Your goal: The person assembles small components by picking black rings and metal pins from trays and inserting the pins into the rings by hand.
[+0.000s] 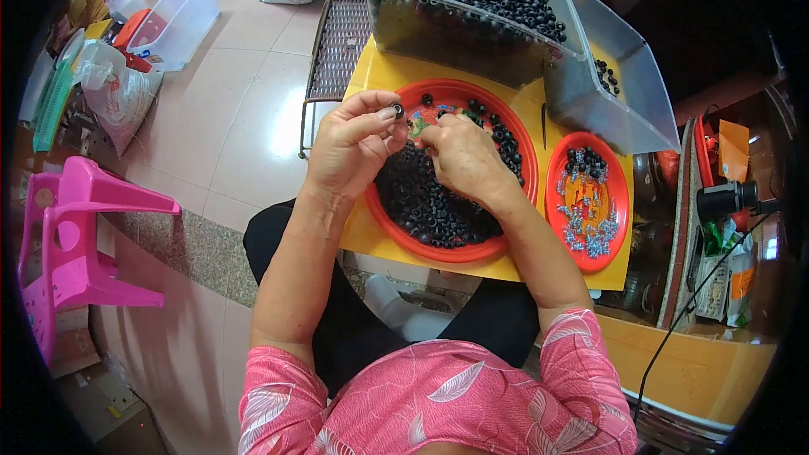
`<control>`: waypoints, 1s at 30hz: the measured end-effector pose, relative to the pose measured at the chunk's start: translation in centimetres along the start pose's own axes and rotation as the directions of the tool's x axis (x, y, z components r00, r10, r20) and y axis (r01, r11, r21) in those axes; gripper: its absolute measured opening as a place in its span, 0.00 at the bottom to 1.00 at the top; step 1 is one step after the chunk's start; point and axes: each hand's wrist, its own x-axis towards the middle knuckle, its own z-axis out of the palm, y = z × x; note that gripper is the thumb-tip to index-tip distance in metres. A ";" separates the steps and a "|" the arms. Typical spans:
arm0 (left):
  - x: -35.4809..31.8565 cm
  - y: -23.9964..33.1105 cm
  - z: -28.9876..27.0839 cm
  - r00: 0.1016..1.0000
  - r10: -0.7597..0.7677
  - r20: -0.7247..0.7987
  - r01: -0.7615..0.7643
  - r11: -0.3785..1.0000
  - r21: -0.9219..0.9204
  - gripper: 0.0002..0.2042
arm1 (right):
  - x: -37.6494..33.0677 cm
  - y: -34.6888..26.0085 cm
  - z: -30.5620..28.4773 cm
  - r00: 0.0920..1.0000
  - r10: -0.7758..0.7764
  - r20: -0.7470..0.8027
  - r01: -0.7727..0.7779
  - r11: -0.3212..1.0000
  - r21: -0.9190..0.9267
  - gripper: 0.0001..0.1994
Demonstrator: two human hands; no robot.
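Note:
Between the thumb and forefinger of my left hand is a small round black part with a hole in its middle. My right hand is closed beside it, fingertips together; what they hold, if anything, I cannot make out. Both hands are above a round red tray heaped with many black parts of the same kind. To the right, a smaller oval red tray carries some black parts and a scatter of small shiny silvery pieces.
A clear bin full of black parts stands at the far side of the yellow board. Right of it is another clear bin with a few. A thin dark tool lies between. A pink stool stands left.

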 end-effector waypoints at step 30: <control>-0.9 -4.0 3.0 0.993 -0.027 0.118 -0.019 0.928 0.373 0.08 | -4.3 1.3 -3.9 0.959 0.282 0.008 -0.039 0.106 0.994 0.06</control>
